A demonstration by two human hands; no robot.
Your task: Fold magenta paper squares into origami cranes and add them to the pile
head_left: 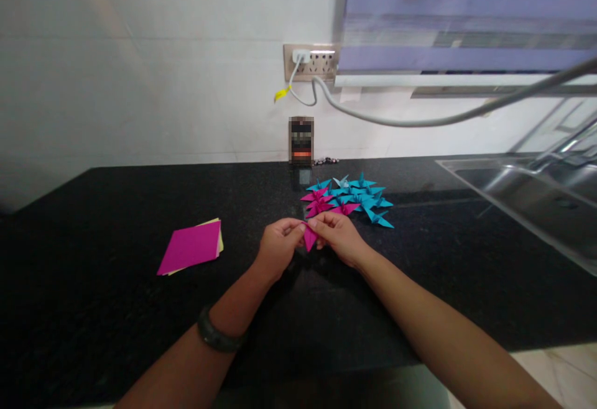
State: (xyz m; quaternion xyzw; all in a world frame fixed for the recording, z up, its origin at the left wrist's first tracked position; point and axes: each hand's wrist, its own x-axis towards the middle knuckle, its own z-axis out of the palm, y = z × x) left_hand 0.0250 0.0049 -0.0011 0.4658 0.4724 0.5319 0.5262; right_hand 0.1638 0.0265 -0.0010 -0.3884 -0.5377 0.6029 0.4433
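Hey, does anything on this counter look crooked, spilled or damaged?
Only the paper stack looks a bit askew: yellow paper pokes out unevenly from under its pink top sheet. No spills are visible, and the cranes show no obvious damage, though they're small here.

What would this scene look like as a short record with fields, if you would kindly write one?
Left hand: pinching a folded pink piece
Right hand: pinching the same piece
Left wrist: dark bracelet
Surface: black counter
Beyond the hands: cluster of cranes, blue and pink, one paler
Left of the hands: paper stack, pink on top, yellow showing beneath
Far right: metal sink
Wall: socket with a white plug in it
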